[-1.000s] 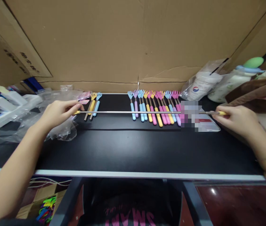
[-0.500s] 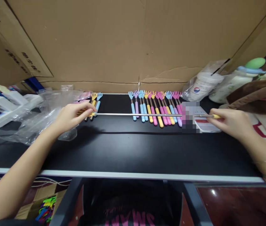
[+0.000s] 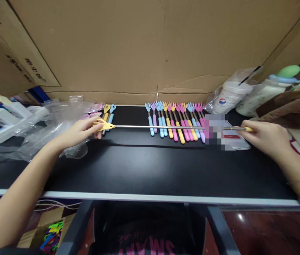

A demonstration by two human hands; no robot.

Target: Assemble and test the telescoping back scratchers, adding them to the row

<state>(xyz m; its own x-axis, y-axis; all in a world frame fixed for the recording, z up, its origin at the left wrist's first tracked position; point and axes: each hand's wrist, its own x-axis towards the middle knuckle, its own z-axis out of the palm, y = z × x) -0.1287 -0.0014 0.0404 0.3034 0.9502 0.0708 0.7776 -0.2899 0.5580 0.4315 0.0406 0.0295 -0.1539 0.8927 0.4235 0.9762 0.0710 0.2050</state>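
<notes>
Shows clear plastic bags (image 3: 64, 109) left of and beyond the left hand (image 3: 79, 134). Pinches, in that hand, the claw end of a yellow scratcher (image 3: 139, 126), held lengthwise above the bench (image 3: 144, 170). Displays, past the rod between both hands, a row of coloured scratchers (image 3: 181, 136). Includes a phone (image 3: 237, 143) just left of the right hand (image 3: 269, 138), curled around the handle end.

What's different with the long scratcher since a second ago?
On the scratcher, the yellow claw and left hand moved right, and more claw shows. The right hand went left, then back right. Nothing was let go: both hands stay on it. The row of scratchers lies as before.
</notes>
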